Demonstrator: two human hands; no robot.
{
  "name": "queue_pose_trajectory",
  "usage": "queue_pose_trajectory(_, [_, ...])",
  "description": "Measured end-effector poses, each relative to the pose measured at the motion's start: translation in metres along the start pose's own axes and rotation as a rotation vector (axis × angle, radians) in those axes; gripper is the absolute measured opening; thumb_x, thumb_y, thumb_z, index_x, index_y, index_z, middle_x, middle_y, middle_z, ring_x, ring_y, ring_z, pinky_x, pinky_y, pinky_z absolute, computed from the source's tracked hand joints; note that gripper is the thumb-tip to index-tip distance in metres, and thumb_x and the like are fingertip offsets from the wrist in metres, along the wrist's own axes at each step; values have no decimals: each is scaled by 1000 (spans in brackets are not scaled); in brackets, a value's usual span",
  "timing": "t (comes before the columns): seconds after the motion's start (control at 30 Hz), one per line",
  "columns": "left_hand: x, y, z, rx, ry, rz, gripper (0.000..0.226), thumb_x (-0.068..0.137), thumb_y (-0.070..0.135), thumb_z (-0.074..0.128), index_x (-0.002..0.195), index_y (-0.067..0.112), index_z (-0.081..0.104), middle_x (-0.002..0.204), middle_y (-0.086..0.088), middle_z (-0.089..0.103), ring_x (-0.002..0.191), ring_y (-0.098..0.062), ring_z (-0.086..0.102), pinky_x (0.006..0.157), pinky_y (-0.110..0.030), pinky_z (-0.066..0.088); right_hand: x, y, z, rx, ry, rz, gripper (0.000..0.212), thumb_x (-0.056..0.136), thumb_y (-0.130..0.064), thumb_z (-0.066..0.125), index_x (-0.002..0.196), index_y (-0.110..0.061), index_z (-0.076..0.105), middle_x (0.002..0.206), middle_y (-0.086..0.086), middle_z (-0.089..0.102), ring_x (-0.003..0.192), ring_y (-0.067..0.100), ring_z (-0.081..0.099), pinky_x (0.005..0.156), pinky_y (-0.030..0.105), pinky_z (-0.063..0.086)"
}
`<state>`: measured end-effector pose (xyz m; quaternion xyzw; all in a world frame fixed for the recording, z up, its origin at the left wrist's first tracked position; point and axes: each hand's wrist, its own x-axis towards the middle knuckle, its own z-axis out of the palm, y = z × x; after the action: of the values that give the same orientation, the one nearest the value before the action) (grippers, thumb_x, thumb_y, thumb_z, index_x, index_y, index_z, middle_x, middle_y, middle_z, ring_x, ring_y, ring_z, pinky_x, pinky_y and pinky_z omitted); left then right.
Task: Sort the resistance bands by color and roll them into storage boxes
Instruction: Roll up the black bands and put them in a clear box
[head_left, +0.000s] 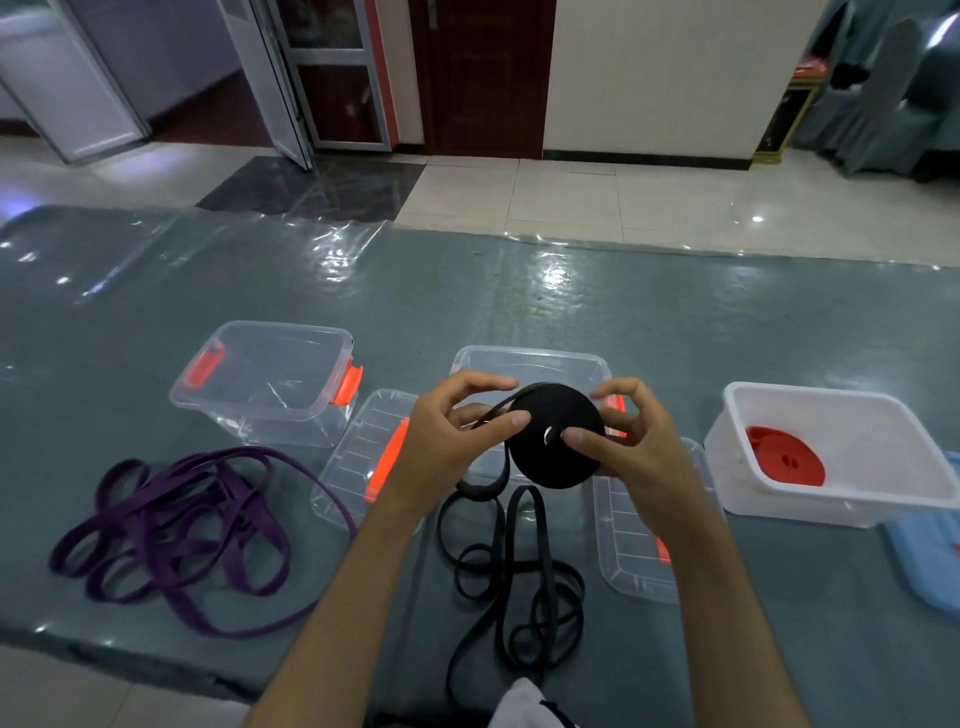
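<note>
While our left hand (457, 441) and right hand (623, 441) pinch the black roll (556, 441), any slackening could let it spring loose over the desk (675, 322)

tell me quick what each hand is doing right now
Left hand: pinching the black band roll.
Right hand: holding the same roll, fingers curled around it.

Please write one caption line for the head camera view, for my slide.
Both hands roll a black resistance band above a clear storage box; purple bands wait unrolled.
</note>
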<state>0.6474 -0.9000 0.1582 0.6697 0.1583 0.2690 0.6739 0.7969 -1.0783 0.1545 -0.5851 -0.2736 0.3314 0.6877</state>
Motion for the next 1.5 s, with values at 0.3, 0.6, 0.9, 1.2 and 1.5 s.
queue_pose_trajectory(0.3, [3,-11,16,-32,96,-19,26,89,15,83,107,5,67,122,-20,68,107,-33,76,97,-45,60,3,16,10,83,133,-53,52,78,-33,94,121,-22,67,115,15,77,98,38,78,74,43,64])
queue_pose_trajectory(0.6, [0,-24,30,13,264,47,8,98,11,73,106,14,74,101,-5,79,97,-20,78,85,-29,62,2,18,10,108,242,-63,46,80,-31,90,120,-26,70,112,11,78,97,32,79,73,39,64])
queue_pose_trajectory(0.9, [-12,-42,42,-110,280,-17,22,89,25,81,109,17,73,121,-7,73,109,-29,75,87,-43,64,0,32,17,159,390,-81,50,75,-35,93,117,-25,69,116,9,75,102,31,78,77,43,65])
queue_pose_trajectory(1.2, [-6,-51,48,-98,335,-89,21,90,20,84,108,20,72,105,-3,76,99,-30,76,84,-48,66,13,49,27,333,562,3,48,65,-37,94,106,-32,70,122,13,71,107,29,76,73,38,63])
queue_pose_trajectory(1.5, [13,-63,53,-306,401,-169,29,90,12,83,117,21,77,116,0,77,109,-27,77,89,-39,65,45,50,15,241,521,71,27,85,-41,82,95,-22,65,104,8,74,104,25,75,79,36,64])
